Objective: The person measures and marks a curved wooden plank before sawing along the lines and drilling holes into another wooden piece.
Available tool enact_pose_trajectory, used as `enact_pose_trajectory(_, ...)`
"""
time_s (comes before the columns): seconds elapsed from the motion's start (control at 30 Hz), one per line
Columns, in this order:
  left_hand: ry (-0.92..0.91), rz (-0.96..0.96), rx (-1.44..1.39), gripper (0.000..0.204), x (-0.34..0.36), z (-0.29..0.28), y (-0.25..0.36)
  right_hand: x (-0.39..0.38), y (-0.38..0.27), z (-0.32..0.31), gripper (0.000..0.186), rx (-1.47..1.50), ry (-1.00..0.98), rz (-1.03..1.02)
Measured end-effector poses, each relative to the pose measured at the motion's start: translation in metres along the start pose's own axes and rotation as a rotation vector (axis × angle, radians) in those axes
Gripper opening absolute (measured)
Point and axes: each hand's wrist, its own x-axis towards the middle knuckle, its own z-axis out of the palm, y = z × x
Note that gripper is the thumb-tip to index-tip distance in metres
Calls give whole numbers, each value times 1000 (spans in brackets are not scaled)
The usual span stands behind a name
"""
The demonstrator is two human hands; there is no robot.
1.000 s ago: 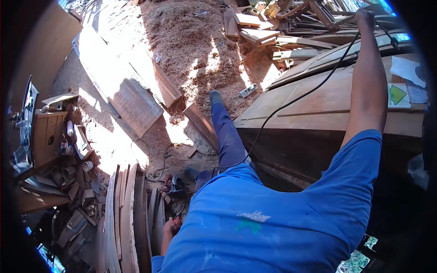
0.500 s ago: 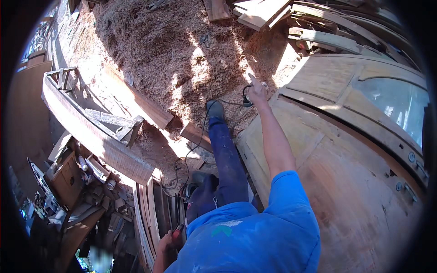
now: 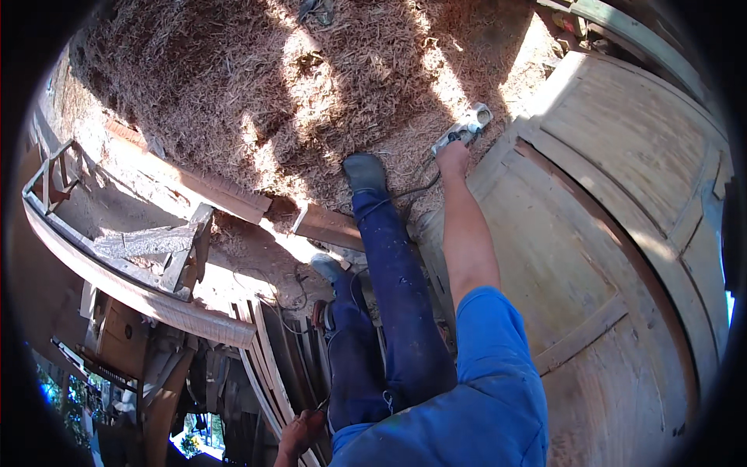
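Note:
My right hand (image 3: 453, 158), arm stretched forward, is closed on the dark handle of a grey-white corded power tool (image 3: 472, 122) that looks like an electric planer. The tool is beside the wood shavings (image 3: 366, 93), close to the edge of a large panelled wooden door (image 3: 537, 233). A dark cord (image 3: 424, 187) runs from it back towards my legs. Low by my left leg, my left hand (image 3: 299, 436) is closed around a small red-handled tool (image 3: 315, 422). A thin tip shows above the fingers; the rest is hidden.
My boot (image 3: 363, 173) stands at the edge of the shavings. Thick timber beams (image 3: 187, 183) lie across the ground ahead. A curved wooden frame (image 3: 140, 300) is on the left, with long boards (image 3: 268, 373) beside my left leg. A second panelled door (image 3: 646, 148) overlaps at the right.
My right hand has gone from an outstretched index finger to a grip on the planer, which now shows beyond it. My view has shifted, and my left hand stays low with the red-handled tool.

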Motion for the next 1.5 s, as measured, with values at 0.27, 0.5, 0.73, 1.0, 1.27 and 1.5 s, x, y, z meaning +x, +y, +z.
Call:
enact_pose_trajectory(0.27,-44,77,60,52,-25,-17,59,-6,-9,-70,29,38,236,-129)
enact_pose_trajectory(0.5,-82,-6,-105,64,5,-26,50,90,47,-116,25,-323,108,-258)
enact_pose_trajectory(0.73,-39,-27,220,69,-11,-61,111,110,54,-73,24,-228,130,-265)
enact_pose_trajectory(1.0,-91,-86,216,57,-30,-66,139,125,42,-67,25,-195,77,-280)
enact_pose_trajectory(1.27,10,-113,149,56,-7,-49,139,175,27,-59,19,-367,57,-517)
enact_pose_trajectory(1.5,133,-53,207,67,-37,-48,75,157,73,-82,42,-143,-108,-611)
